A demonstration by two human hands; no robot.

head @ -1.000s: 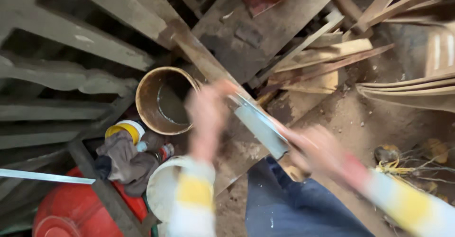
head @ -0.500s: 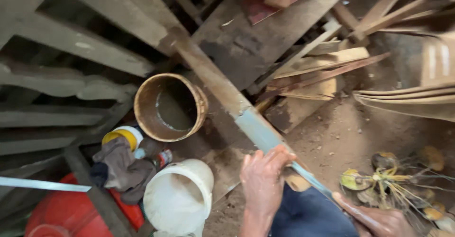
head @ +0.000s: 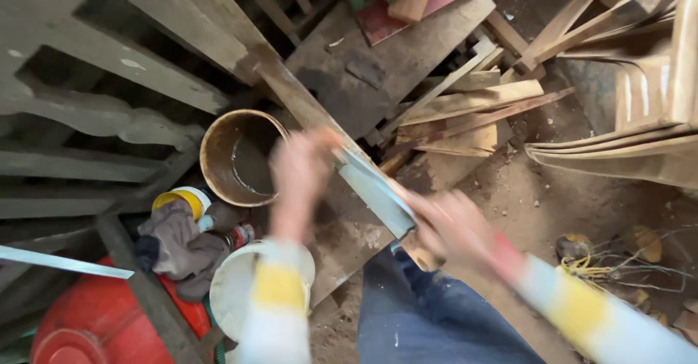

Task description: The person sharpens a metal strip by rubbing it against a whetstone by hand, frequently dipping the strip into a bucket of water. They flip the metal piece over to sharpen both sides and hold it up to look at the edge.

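The long wooden board (head: 320, 124) slants across the knee, its lower painted end pale blue. Left hand (head: 299, 169) rests on its upper face — blurred, grip cannot be told. Right hand (head: 451, 226) closes around the lower end, beside the rusty bucket (head: 236, 157).

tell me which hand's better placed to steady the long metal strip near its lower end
Right, probably: the right hand sits by the lower end of the metal strip, while the left hand is higher up. Both are blurred.
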